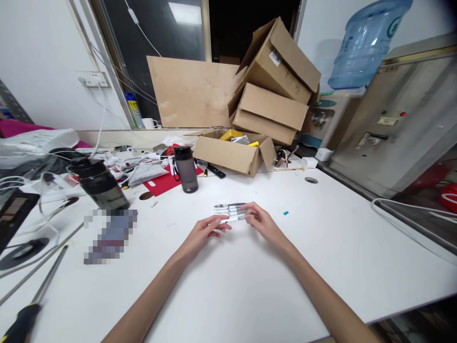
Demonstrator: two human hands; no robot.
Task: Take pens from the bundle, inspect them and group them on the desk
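Several pens lie side by side across the middle of the white table, among them a dark clear-barrelled pen (224, 206) at the far side of the row. Nearest to me is a white pen (233, 219), level and pointing left to right. My left hand (209, 226) pinches its left end between thumb and fingers. At the other end, the fingers of my right hand (260, 220) are closed on the same pen, close beside the right ends of the row. My fingers partly cover the pens. Whether the white pen touches the table is hard to see.
A dark bottle (185, 170) and an open cardboard box (228, 151) stand behind the pens. Leftward are a larger bottle (100, 183), a blurred-out flat object (112, 238), a screwdriver (46, 281) and tangled cables. A small blue piece (286, 213) lies right of my hands.
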